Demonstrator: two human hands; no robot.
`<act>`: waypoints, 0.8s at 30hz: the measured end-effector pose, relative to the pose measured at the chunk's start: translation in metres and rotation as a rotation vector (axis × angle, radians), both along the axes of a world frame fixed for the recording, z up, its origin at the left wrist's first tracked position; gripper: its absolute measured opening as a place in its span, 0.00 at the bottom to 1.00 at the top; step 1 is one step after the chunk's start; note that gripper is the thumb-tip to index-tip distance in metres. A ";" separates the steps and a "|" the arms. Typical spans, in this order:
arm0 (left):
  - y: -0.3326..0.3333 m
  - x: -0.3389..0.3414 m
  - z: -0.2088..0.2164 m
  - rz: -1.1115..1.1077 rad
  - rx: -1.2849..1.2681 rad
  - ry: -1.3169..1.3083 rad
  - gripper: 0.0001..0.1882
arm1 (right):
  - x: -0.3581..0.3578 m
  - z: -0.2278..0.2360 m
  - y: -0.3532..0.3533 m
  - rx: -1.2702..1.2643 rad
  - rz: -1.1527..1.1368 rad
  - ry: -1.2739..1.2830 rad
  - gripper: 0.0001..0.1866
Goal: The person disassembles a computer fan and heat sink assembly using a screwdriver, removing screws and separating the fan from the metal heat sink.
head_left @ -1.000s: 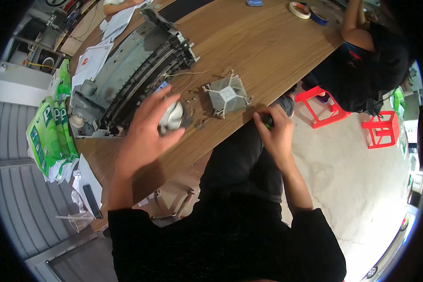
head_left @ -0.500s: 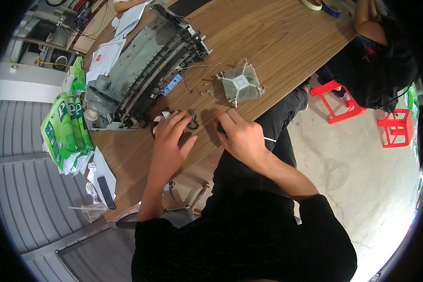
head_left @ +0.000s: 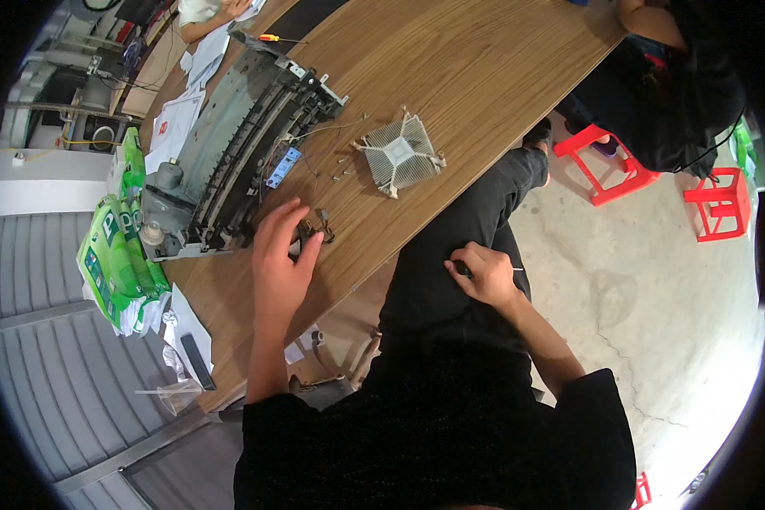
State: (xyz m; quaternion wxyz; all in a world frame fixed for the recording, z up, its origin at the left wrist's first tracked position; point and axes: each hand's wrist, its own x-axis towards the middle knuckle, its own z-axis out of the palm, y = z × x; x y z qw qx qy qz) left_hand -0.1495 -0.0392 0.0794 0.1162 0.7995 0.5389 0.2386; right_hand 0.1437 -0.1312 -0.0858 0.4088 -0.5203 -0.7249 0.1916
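My left hand [head_left: 279,259] lies at the table's near side with fingers stretched and thumb apart. A dark part [head_left: 296,246] shows between its thumb and fingers; the hand hides most of it. Dark cable [head_left: 326,229] curls just beyond the fingertips. Over my thigh, off the table, my right hand [head_left: 487,276] is closed round a screwdriver [head_left: 462,268]; its dark handle end shows on one side and a thin shaft on the other. A square finned metal heat sink [head_left: 408,149] rests on the table, with several small screws [head_left: 338,174] beside it.
A large opened grey machine chassis [head_left: 229,144] with a blue-and-white piece [head_left: 282,167] fills the table's left. Green packages [head_left: 115,255], papers [head_left: 178,119] and a black bar [head_left: 196,360] lie around it. Another screwdriver [head_left: 272,38] lies behind. A person sits near red stools [head_left: 608,170].
My right hand has drawn back off the table to above my thigh with the screwdriver. My left hand stays near the same spot, and the round black-and-white part beneath it is now mostly covered.
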 end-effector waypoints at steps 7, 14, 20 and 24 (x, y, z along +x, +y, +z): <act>-0.001 0.036 0.010 -0.137 -0.012 -0.035 0.20 | 0.000 -0.005 0.002 0.049 0.011 -0.003 0.09; 0.059 0.050 -0.004 -0.195 0.107 -0.020 0.18 | 0.004 -0.006 0.003 0.039 0.025 0.013 0.09; 0.088 0.061 0.000 -0.210 0.019 -0.075 0.12 | 0.005 -0.004 0.003 0.042 0.021 0.006 0.08; 0.100 0.066 -0.002 -0.202 -0.091 -0.032 0.09 | 0.007 -0.006 0.002 0.034 0.017 0.007 0.08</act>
